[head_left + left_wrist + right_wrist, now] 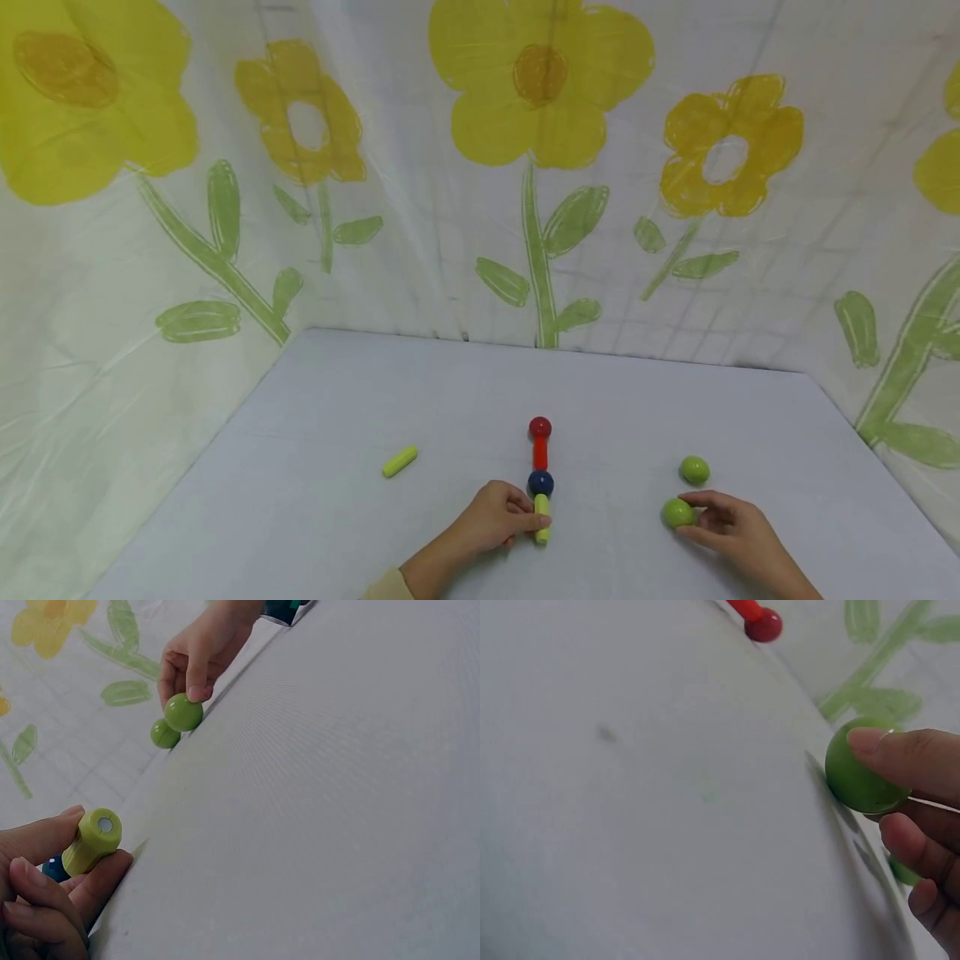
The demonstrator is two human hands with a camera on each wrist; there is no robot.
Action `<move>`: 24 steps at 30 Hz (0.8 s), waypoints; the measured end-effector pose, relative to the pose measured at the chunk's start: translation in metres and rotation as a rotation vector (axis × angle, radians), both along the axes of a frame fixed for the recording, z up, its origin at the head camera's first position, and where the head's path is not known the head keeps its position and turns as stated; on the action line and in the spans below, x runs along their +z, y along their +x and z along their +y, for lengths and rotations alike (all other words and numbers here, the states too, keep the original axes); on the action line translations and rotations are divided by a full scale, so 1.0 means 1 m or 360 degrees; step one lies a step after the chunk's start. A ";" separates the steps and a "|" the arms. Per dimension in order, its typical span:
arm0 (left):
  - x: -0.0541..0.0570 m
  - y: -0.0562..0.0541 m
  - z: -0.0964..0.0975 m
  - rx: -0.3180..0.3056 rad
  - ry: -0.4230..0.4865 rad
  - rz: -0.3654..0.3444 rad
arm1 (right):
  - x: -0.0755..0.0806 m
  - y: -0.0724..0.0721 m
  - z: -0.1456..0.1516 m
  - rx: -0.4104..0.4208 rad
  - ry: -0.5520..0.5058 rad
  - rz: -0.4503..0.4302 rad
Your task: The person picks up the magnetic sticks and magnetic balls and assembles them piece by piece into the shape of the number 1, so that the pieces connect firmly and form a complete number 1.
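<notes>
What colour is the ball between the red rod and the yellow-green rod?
That ball is dark blue, clearest in the head view.

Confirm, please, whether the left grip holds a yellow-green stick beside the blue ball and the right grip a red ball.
Not red: the head view shows the right grip holding a green ball; the left grip does hold a yellow-green stick beside the blue ball.

Over my feed I see a pale table (315, 400), and behind it white cloth (420, 267) bearing yellow flowers (542, 79) and green leaves (576, 221).
</notes>
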State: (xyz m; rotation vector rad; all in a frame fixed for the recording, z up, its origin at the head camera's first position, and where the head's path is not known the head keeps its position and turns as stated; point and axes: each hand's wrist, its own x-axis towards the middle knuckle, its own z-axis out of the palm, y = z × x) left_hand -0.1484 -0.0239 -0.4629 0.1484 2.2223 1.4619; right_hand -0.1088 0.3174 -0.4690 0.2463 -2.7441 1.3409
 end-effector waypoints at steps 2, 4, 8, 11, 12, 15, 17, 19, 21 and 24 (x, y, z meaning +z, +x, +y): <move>-0.001 0.000 0.000 -0.0003 0.0006 0.0000 | -0.001 0.001 -0.007 0.0033 -0.0015 0.0069; -0.001 0.000 0.000 -0.0005 0.0013 0.0001 | -0.001 0.001 -0.013 0.0055 -0.0031 0.0141; -0.001 0.000 -0.001 -0.0008 0.0031 0.0003 | -0.002 0.003 -0.022 0.0099 -0.0047 0.0212; -0.001 0.000 -0.001 -0.0006 0.0037 0.0005 | -0.002 0.003 -0.028 0.0122 -0.0053 0.0191; 0.000 0.000 -0.001 -0.0005 0.0035 0.0005 | -0.002 0.003 -0.030 0.0129 -0.0056 0.0178; 0.000 0.000 -0.001 -0.0004 0.0036 0.0007 | -0.003 0.002 -0.036 0.0120 -0.0072 0.0122; 0.001 0.000 -0.001 -0.0005 0.0038 0.0007 | -0.004 0.002 -0.039 0.0119 -0.0083 0.0107; 0.000 0.000 -0.001 -0.0005 0.0037 0.0008 | -0.006 0.003 -0.042 0.0117 -0.0090 0.0111; 0.000 0.000 -0.001 -0.0005 0.0037 0.0012 | -0.008 0.003 -0.045 0.0128 -0.0101 0.0139; 0.001 0.000 -0.001 -0.0005 0.0030 0.0014 | -0.012 0.003 -0.050 0.0141 -0.0118 0.0196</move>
